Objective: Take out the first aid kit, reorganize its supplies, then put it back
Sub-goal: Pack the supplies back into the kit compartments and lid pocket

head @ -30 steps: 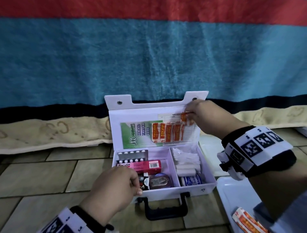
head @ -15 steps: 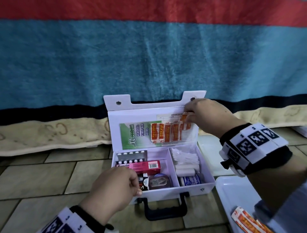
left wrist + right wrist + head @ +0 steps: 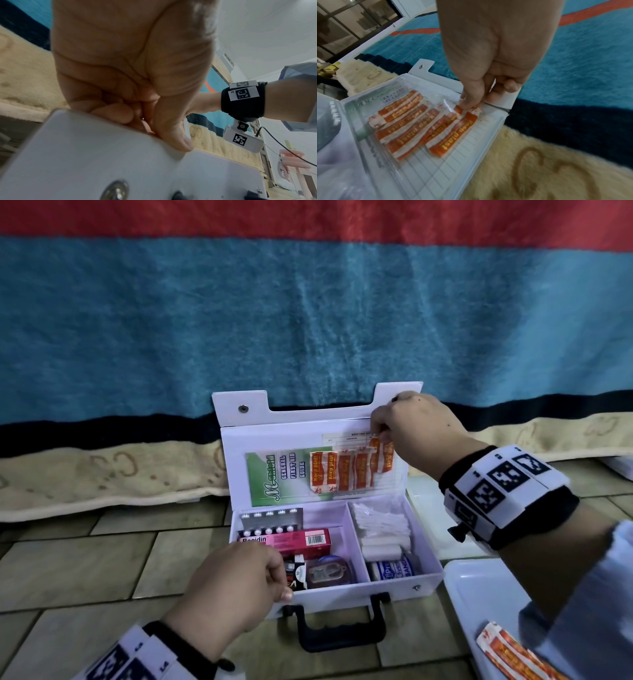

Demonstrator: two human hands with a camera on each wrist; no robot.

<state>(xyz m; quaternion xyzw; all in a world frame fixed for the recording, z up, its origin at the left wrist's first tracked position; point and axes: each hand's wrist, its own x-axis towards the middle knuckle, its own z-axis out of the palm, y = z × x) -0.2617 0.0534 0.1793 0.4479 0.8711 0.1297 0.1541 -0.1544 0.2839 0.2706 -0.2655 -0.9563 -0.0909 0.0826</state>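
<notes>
From the head view, the kit (image 3: 335, 542) sits open on the tiled floor (image 3: 85, 559) against a striped blanket (image 3: 308, 320), lid (image 3: 274, 433) upright. The right hand (image 3: 407, 429) pinches the top of the last plaster strip (image 3: 386, 455) at the lid's clear pocket; compared with a second ago, that strip has sunk lower, lining up beside the row of plasters (image 3: 339, 470) already tucked in. The left hand (image 3: 239, 583) has not shifted from the front left corner of the base, fingers curled over the rim. More strips (image 3: 510, 652) wait on a white tray (image 3: 479, 583) at right, so the refilling looks unfinished.

From the left wrist, the left hand (image 3: 130, 75) clamps the kit's white wall (image 3: 102, 155), thumb (image 3: 173, 135) outside, fingers (image 3: 111, 112) folded inside, steadying the box.

From the right wrist, the right hand (image 3: 491, 67) nips the end of a strip (image 3: 453, 134) between thumb (image 3: 471, 97) and fingertips (image 3: 510, 85), which straddle the lid's top edge. The pocket (image 3: 419, 121) holds several orange plasters fanned side by side. The strip seems nearly seated; letting go and fetching the next from the tray is the likely follow-up.
</notes>
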